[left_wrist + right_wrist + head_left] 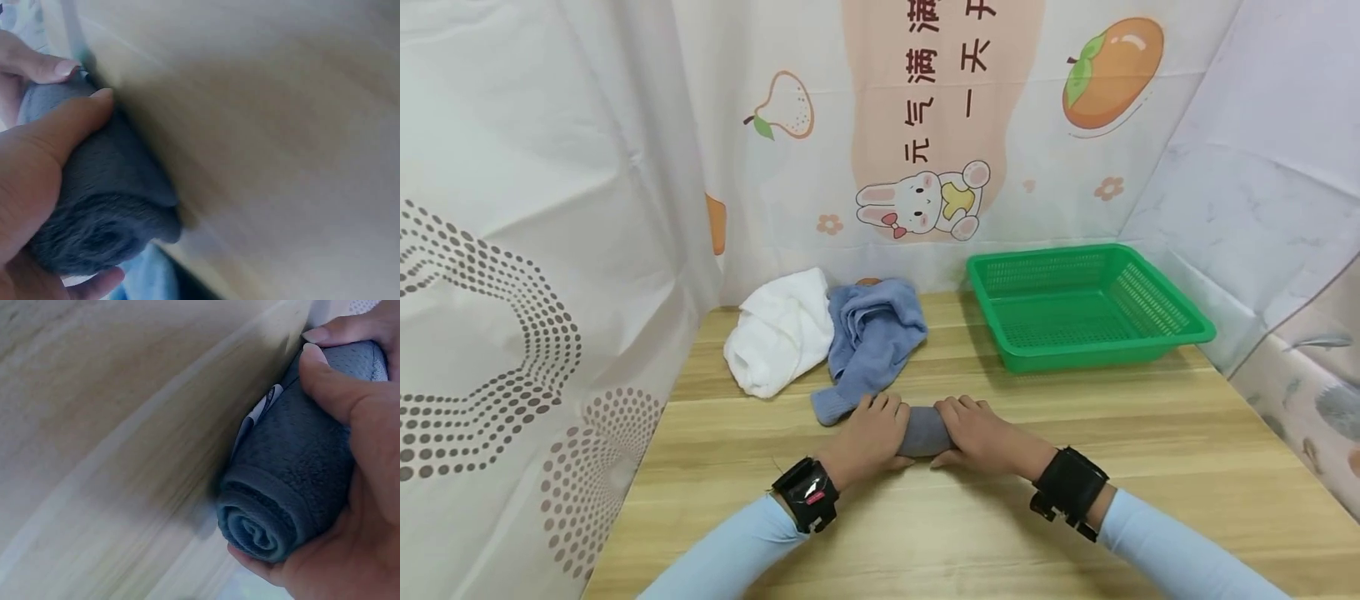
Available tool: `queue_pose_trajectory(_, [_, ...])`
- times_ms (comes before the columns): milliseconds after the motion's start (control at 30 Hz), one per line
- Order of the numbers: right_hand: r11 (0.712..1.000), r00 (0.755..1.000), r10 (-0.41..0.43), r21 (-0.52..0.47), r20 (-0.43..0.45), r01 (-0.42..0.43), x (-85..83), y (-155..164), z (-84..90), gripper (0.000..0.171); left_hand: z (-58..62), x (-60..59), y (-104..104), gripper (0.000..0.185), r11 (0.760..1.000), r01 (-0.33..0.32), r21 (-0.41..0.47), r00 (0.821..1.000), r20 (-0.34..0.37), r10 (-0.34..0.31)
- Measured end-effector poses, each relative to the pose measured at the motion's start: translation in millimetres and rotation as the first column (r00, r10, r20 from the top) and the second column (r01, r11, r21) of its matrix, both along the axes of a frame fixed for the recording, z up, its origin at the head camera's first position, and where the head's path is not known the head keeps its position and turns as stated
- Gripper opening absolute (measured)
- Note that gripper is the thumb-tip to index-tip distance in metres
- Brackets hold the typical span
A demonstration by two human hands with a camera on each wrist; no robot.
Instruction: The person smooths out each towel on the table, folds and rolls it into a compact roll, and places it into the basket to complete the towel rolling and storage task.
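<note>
I have my left hand [868, 437] and right hand [981, 433] curled around the ends of a dark grey terry towel [922, 431], rolled tight on the wooden table [1075, 467] close to me; I judge its rolling done. Farther back, the crumpled light blue towel [872, 337] and white towel [778, 333] lie unrolled, and the green plastic mesh basket [1086, 304] holds nothing.

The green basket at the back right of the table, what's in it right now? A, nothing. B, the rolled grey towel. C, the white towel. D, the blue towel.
A: the green basket shows only its bare mesh floor; the white towel and blue towel lie on the table to its left, and both hands hold the rolled grey towel in front.
</note>
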State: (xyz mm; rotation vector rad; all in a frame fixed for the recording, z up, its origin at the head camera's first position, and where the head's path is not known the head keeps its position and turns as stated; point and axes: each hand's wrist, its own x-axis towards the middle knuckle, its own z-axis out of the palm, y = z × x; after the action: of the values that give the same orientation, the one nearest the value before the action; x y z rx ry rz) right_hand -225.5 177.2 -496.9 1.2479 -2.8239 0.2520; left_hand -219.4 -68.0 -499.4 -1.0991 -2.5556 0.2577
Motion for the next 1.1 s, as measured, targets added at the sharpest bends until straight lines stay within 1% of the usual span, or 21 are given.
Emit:
queue_pose_trajectory(67, [1.000, 1.000, 0.000, 0.016, 0.009, 0.000, -0.2, 1, 2.3, 0.075, -3.1, -4.4, 1, 0.081, 0.998, 0.000, 0.065, 0.997, 0.075, -0.005])
queue_pose_trajectory(133, [1.000, 1.000, 0.007, 0.022, 0.010, -0.007, -0.8, -1, 2.9, 0.077, -6.1, -8.1, -1, 0.084, 0.992, -0.016, 0.125, 0.989, 0.148, -0.003])
queue_pose_trajectory(200, [1.000, 1.000, 0.015, 0.007, -0.005, -0.015, -1.8, -3, 2.5, 0.078, -8.3, -11.3, -3, 0.086, 0.987, -0.027, 0.161, 0.982, 0.190, -0.004])
queue_pose_trajectory(233, [1.000, 1.000, 0.015, -0.005, -0.024, -0.015, -2.5, -4, 1.5, 0.079, -8.9, -12.8, -4, 0.087, 0.985, -0.032, 0.168, 0.979, 0.204, -0.003])
queue_pose_trajectory(300, [1.000, 0.994, 0.008, -0.023, -0.109, -0.011, -3.7, -5, -2.4, 0.080, -9.7, -15.6, -5, 0.087, 0.984, -0.041, 0.175, 0.975, 0.222, 0.001])
queue_pose_trajectory(333, [1.000, 0.985, 0.007, -0.027, -0.170, -0.011, -3.6, -6, -5.1, 0.079, -9.8, -16.3, -4, 0.087, 0.982, -0.048, 0.180, 0.971, 0.240, 0.004])
queue_pose_trajectory(367, [1.000, 0.971, 0.007, -0.026, -0.241, -0.014, -3.1, -6, -8.4, 0.077, -10.2, -16.6, -4, 0.087, 0.981, -0.054, 0.186, 0.966, 0.259, 0.004])
queue_pose_trajectory(400, [1.000, 0.950, 0.005, -0.016, -0.311, -0.011, -2.3, -6, -12.1, 0.075, -10.4, -16.7, -4, 0.087, 0.980, -0.058, 0.188, 0.961, 0.275, 0.004])
queue_pose_trajectory(467, [1.000, 0.902, 0.004, -0.003, -0.431, -0.007, 0.1, -7, -18.2, 0.068, -10.7, -16.2, -3, 0.086, 0.978, -0.063, 0.196, 0.954, 0.300, 0.001])
queue_pose_trajectory(500, [1.000, 0.882, 0.003, 0.002, -0.472, -0.002, 1.0, -8, -20.4, 0.067, -10.3, -15.8, -3, 0.085, 0.977, -0.066, 0.201, 0.950, 0.312, 0.000])
queue_pose_trajectory(533, [1.000, 0.869, 0.004, 0.004, -0.495, -0.002, 1.4, -9, -22.3, 0.066, -9.6, -15.4, -3, 0.085, 0.976, -0.068, 0.206, 0.947, 0.322, -0.002])
queue_pose_trajectory(567, [1.000, 0.867, 0.000, 0.003, -0.499, 0.002, 1.1, -10, -23.2, 0.066, -8.8, -15.5, -4, 0.084, 0.975, -0.070, 0.210, 0.945, 0.327, -0.002])
queue_pose_trajectory(600, [1.000, 0.874, -0.006, -0.002, -0.486, 0.005, 0.0, -12, -23.0, 0.068, -7.8, -15.7, -4, 0.084, 0.974, -0.074, 0.216, 0.943, 0.332, -0.002])
queue_pose_trajectory(667, [1.000, 0.898, -0.011, -0.009, -0.440, 0.008, -3.4, -14, -20.6, 0.071, -5.9, -16.2, -5, 0.085, 0.969, -0.090, 0.230, 0.935, 0.353, 0.003])
queue_pose_trajectory(767, [1.000, 0.948, -0.009, -0.003, -0.319, 0.009, -10.6, -15, -14.7, 0.077, -4.5, -16.8, -6, 0.089, 0.962, -0.119, 0.246, 0.924, 0.382, 0.017])
queue_pose_trajectory(800, [1.000, 0.961, -0.005, 0.006, -0.278, 0.007, -13.0, -15, -12.7, 0.078, -5.0, -16.8, -7, 0.091, 0.962, -0.122, 0.245, 0.924, 0.382, 0.020])
queue_pose_trajectory(833, [1.000, 0.971, -0.003, 0.018, -0.239, 0.007, -15.5, -14, -11.5, 0.079, -5.8, -16.6, -7, 0.091, 0.962, -0.121, 0.245, 0.928, 0.373, 0.022])
queue_pose_trajectory(900, [0.999, 0.986, 0.000, 0.033, -0.169, 0.006, -20.2, -12, -9.5, 0.082, -7.6, -16.4, -7, 0.089, 0.967, -0.109, 0.230, 0.944, 0.330, 0.028])
queue_pose_trajectory(1000, [0.999, 0.994, 0.014, 0.036, -0.111, -0.010, -25.2, -9, -6.5, 0.084, -11.1, -16.5, -8, 0.084, 0.975, -0.068, 0.214, 0.972, 0.234, 0.016])
queue_pose_trajectory(1067, [0.999, 0.995, 0.031, 0.025, -0.091, -0.029, -28.2, -7, -4.8, 0.084, -11.5, -17.1, -8, 0.081, 0.978, -0.044, 0.206, 0.982, 0.191, 0.003])
queue_pose_trajectory(1100, [0.999, 0.996, 0.041, 0.012, -0.083, -0.041, -29.5, -7, -3.5, 0.083, -11.1, -17.6, -8, 0.079, 0.976, -0.034, 0.214, 0.982, 0.187, -0.007])
